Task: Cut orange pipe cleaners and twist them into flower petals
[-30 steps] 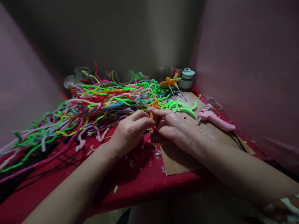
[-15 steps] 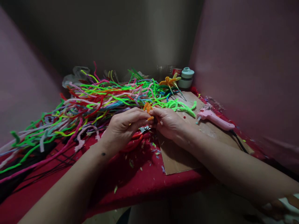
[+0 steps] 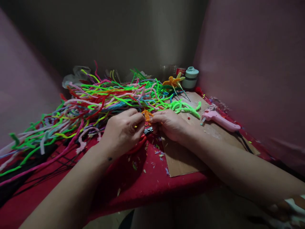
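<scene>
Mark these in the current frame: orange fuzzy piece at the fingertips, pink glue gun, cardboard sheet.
Orange fuzzy piece (image 3: pixel 147 114): head view, on its exposed middle.
Pink glue gun (image 3: pixel 222 121): head view, on its body.
Cardboard sheet (image 3: pixel 182 162): head view, on its bare near part.

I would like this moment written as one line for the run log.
left hand: at orange fuzzy piece | right hand: pinching same piece | red-handled tool: partly hidden | pink glue gun: on cardboard

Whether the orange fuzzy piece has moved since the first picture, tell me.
Yes: the orange fuzzy piece has shifted left, judged against the flat brown cardboard.
</scene>
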`<move>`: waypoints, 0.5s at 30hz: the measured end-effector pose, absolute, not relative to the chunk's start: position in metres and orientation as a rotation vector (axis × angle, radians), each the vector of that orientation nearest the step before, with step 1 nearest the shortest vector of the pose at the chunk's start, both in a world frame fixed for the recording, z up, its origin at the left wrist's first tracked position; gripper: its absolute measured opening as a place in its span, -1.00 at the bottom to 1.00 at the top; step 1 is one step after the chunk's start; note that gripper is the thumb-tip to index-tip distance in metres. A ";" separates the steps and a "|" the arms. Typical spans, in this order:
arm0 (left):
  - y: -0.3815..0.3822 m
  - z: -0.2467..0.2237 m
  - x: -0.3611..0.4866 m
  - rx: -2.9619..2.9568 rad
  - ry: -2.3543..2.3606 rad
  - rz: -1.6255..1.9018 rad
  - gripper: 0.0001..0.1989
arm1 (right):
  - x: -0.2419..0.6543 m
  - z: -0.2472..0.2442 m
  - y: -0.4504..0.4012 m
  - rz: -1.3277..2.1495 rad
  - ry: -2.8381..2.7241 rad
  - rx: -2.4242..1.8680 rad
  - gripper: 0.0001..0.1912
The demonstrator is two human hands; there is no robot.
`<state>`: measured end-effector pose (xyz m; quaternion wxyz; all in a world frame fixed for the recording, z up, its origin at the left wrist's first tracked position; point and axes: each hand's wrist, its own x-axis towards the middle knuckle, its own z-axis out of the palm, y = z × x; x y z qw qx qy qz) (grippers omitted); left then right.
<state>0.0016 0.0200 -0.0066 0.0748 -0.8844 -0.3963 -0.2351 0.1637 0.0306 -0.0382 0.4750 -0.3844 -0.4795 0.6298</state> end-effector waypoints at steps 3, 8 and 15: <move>0.020 -0.010 0.002 -2.591 -1.161 -0.595 -0.75 | 0.164 -0.037 0.029 1.473 -1.266 -1.004 -0.78; 0.020 -0.015 0.002 -2.523 -1.101 -0.473 -0.77 | 0.164 -0.039 0.030 1.367 -1.371 -1.059 -0.82; 0.014 -0.020 0.008 -2.422 -1.009 -0.367 -0.85 | 0.162 -0.039 0.026 1.218 -1.498 -1.108 -0.86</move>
